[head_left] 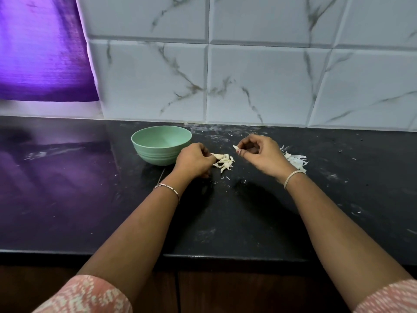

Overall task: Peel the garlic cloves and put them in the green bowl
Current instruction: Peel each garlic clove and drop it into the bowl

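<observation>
Near the back edge of the desk [225, 222], the green bowl [158, 155] stands just left of the left hand [194, 160], whose curled fingers pinch one of the garlic cloves [224, 162] heaped between both hands. The right hand [261, 154] pinches a single clove [235, 147], with the peels [295, 160] behind its wrist.

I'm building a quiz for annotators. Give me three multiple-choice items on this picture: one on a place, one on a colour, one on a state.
1. Where does the heap of peels lie?
A. right of the right hand
B. far left on the counter
C. at the counter's front edge

2. What colour is the counter?
A. white
B. black
C. brown

3. What is the right hand doing?
A. lying flat
B. pinching a garlic clove
C. an empty fist

Answers: 1 A, the peels lie past that wrist; 2 B, its surface is dark; 3 B, a clove shows between the fingers.
</observation>
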The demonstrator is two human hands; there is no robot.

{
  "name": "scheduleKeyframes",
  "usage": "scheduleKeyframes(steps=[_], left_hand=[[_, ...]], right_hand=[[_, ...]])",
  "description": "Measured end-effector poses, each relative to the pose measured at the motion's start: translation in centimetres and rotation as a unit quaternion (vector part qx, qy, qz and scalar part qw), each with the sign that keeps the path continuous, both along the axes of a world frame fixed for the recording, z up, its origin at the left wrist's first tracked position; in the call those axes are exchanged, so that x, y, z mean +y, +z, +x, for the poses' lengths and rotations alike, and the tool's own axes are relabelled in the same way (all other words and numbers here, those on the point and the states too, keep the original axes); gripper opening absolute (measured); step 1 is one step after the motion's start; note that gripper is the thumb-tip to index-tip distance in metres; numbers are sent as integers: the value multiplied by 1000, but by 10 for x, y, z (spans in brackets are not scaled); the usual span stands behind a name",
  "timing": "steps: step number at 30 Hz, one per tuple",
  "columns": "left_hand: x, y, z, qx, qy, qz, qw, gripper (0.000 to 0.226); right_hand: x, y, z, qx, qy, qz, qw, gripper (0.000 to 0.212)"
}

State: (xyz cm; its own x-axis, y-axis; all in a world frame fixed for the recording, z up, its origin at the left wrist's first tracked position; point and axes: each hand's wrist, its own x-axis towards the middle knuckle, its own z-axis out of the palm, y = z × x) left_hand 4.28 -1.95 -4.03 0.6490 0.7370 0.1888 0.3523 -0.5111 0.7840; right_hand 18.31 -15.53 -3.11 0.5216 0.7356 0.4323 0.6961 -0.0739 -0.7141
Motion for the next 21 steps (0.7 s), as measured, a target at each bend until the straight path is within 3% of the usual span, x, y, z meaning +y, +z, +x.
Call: scheduleKeyframes(steps=[3, 13, 17, 21], left_hand=[[-1, -1, -1, 37, 11, 107, 994, 7], [0, -5, 1, 48, -1, 143, 988, 12], [0, -5, 1, 52, 4, 164, 985, 6], [0, -4, 0, 62, 4, 173, 983, 11]], right_hand=[[-4, 1, 4, -40, -14, -64, 997, 12], [-6, 1, 3, -72, 2, -204, 976, 11], [-4, -1, 2, -71, 14, -205, 976, 1], [-5, 0, 6, -18, 30, -185, 982, 12]])
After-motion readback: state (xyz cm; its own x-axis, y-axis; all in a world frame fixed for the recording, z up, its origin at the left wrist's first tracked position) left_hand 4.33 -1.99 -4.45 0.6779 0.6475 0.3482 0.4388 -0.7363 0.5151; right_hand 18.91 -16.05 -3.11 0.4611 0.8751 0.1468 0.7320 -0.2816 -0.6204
